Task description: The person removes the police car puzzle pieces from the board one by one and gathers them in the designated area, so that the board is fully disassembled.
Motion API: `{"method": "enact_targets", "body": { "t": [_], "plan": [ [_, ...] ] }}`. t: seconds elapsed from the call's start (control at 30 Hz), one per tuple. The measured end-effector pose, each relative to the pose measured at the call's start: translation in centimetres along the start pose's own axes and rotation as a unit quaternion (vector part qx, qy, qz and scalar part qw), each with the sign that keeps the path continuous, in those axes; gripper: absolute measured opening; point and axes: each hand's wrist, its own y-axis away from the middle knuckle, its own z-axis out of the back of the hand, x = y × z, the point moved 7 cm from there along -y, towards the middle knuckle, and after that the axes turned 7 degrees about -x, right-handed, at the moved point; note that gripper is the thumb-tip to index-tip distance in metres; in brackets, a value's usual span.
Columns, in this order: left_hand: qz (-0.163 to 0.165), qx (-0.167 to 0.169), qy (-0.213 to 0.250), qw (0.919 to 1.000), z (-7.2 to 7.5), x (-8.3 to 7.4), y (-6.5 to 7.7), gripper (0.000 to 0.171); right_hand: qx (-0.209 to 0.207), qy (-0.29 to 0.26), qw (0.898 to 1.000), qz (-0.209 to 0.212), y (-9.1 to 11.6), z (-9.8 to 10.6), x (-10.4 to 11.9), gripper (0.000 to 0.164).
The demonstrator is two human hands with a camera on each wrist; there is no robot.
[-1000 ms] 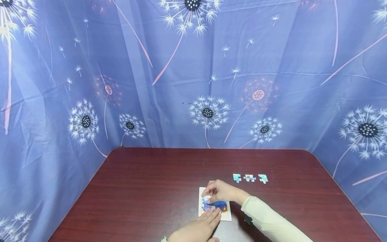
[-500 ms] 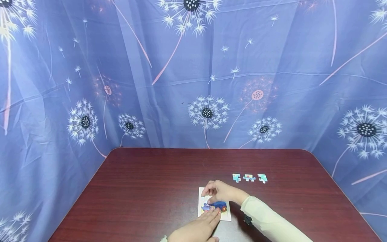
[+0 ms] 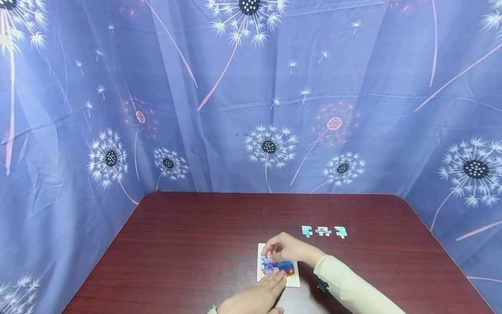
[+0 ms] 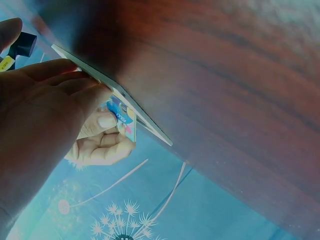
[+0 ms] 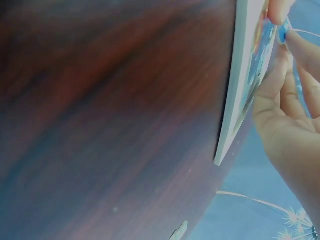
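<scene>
A small jigsaw board [image 3: 293, 281] with a white border and a picture of a blue vehicle lies near the front of the table. My left hand [image 3: 255, 294] rests its straight fingers on the board's near part. Over the far left part, my right hand [image 3: 289, 248] pinches a jigsaw piece between thumb and fingers. That jigsaw piece [image 4: 120, 111], blue with white lettering, stands at an angle to the board in the left wrist view. The right wrist view shows the right thumb and fingers [image 5: 275, 85] close at the board's edge, with a bit of blue between fingertips.
Three loose jigsaw pieces lie in a row behind and right of the board: a left one [image 3: 306, 230], a middle one [image 3: 323, 231] and a right one [image 3: 340, 231]. A blue dandelion-print curtain [image 3: 219, 144] surrounds the dark red table [image 3: 188, 244].
My right fingers have shifted slightly, and more of the light blue picture shows beneath them at the board's left. The left hand and the three loose pieces stay in place.
</scene>
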Motion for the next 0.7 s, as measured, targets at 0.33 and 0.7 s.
{"method": "enact_targets", "body": {
  "t": [0.33, 0.7],
  "plan": [
    [-0.01, -0.016, -0.015, 0.9997, 0.1, -0.2, 0.1, 0.062, -0.021, -0.031, 0.999, -0.003, 0.3, 0.8, 0.4, 0.018],
    [-0.007, -0.028, -0.023, 0.9993, 0.3, -0.3, 0.3, 0.062, -0.047, -0.034, 0.998, -0.006, 1.1, 3.1, -0.1, 0.019]
  ]
}}
